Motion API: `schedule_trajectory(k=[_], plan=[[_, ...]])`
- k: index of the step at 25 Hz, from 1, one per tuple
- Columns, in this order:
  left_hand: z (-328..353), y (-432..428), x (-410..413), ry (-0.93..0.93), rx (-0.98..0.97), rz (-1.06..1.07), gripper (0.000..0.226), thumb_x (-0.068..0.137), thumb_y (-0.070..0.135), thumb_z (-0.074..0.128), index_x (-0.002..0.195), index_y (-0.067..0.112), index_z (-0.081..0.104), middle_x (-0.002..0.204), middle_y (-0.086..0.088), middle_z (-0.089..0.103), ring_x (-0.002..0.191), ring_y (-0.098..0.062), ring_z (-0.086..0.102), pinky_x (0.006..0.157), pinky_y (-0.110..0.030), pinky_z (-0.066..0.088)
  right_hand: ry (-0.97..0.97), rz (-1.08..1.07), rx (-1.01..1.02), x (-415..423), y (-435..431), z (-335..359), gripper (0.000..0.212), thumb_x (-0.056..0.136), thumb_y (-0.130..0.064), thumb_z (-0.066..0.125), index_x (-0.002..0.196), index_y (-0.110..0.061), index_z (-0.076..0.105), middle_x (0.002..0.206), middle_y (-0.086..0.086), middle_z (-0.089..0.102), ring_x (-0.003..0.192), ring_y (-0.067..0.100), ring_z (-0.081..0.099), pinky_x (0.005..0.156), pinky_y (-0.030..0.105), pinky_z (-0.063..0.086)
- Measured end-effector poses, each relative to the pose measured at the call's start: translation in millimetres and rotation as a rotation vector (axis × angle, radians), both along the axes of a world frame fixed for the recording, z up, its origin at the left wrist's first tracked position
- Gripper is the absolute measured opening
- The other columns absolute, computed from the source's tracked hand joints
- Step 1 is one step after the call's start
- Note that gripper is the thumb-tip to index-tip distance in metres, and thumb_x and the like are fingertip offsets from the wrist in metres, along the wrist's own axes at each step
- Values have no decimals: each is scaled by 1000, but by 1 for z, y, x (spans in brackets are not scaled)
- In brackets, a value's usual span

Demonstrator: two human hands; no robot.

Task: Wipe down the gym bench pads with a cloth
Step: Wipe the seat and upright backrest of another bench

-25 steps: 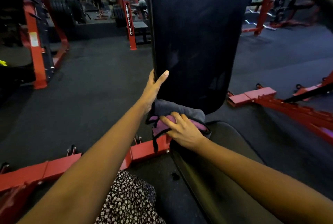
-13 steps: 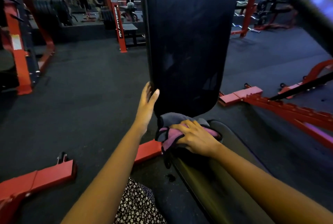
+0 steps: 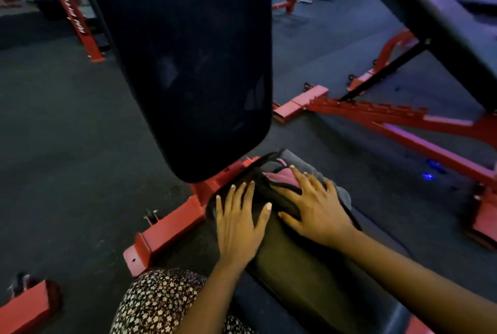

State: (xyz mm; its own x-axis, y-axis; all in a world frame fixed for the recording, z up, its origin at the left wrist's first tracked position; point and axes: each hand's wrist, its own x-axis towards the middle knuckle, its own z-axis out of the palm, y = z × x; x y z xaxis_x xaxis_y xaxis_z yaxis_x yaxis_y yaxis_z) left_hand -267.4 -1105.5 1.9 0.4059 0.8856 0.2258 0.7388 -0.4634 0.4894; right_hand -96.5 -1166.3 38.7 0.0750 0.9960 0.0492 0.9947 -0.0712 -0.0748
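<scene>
Both hands lie on the seat pad, low in the frame's centre.
The back pad (image 3: 185,64) stands upright, filling the upper centre; the seat pad (image 3: 295,258) runs below it over the red frame (image 3: 166,229). The cloth (image 3: 279,180) lies at the seat's far end under the flat, unclenched right hand (image 3: 314,210); the left hand (image 3: 236,223) rests beside it, fingers spread, grasping nothing.

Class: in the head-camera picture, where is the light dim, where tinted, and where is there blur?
Head view: dim overall, the upright back pad almost black; purple-blue light tints the neighbouring bench; motion blur softens the left hand, right hand and cloth.
</scene>
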Motion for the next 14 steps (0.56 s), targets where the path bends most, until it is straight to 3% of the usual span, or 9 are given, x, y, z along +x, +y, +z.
schedule_trajectory(k=[4,8,14], plan=[[-4,-3,1,124,59,9,74,91,63,8,130,17,51,135,-7,53,132,-26,42,112,-43,15,53,36,42,4,-1,2,57,80,-61,34,135,-49,29,156,1,18,141,24,21,112,49,10],[-8,0,5,241,24,-11,76,90,64,8,133,17,49,141,-6,47,136,-26,34,112,-47,10,92,2,165,3,-2,-12,48,79,-55,45,125,-42,46,145,4,42,131,20,34,106,47,28],[-10,1,3,233,35,-19,73,89,61,13,134,15,49,144,-5,43,139,-26,27,114,-49,9,83,40,235,6,0,-19,47,78,-51,48,123,-39,47,140,5,47,129,19,34,105,44,23]])
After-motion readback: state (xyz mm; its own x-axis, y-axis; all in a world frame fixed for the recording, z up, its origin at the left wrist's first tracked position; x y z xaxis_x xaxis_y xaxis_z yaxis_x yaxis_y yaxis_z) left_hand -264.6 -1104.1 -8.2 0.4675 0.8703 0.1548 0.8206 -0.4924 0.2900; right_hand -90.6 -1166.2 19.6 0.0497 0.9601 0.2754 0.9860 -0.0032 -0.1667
